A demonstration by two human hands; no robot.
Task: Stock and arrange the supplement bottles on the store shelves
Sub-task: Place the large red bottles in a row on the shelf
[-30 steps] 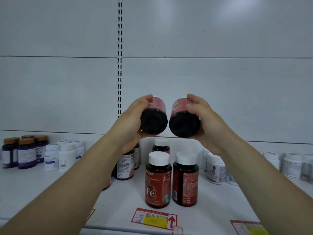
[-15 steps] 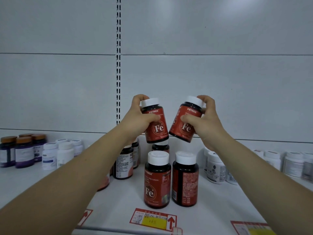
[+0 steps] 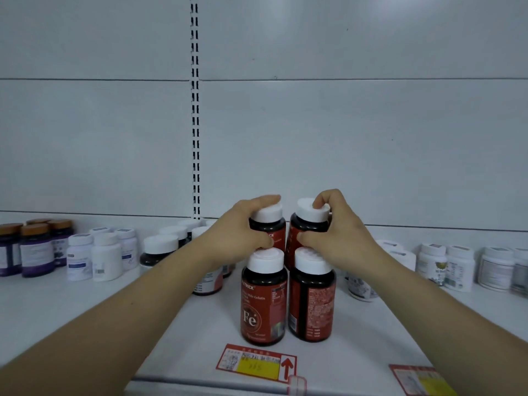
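Note:
Two dark bottles with red Fe labels and white caps stand side by side near the shelf front, the left front bottle (image 3: 264, 298) and the right front bottle (image 3: 312, 295). Right behind them I hold two more of the same kind upright. My left hand (image 3: 240, 238) grips the left rear bottle (image 3: 270, 224) around its neck and cap. My right hand (image 3: 340, 238) grips the right rear bottle (image 3: 307, 221), fingertips on its cap. Whether the rear bottles rest on the shelf is hidden by the front pair.
The white shelf (image 3: 85, 310) carries purple bottles with brown caps (image 3: 34, 250) at far left, small white bottles (image 3: 100, 257) beside them, and white bottles (image 3: 457, 267) along the right. Another red-label bottle (image 3: 208, 281) shows under my left arm. A red and yellow price tag (image 3: 257, 364) sits on the front edge.
Both hands came down from chest height with their bottles, turning them from tilted to upright, and now hold them low, just behind the front pair.

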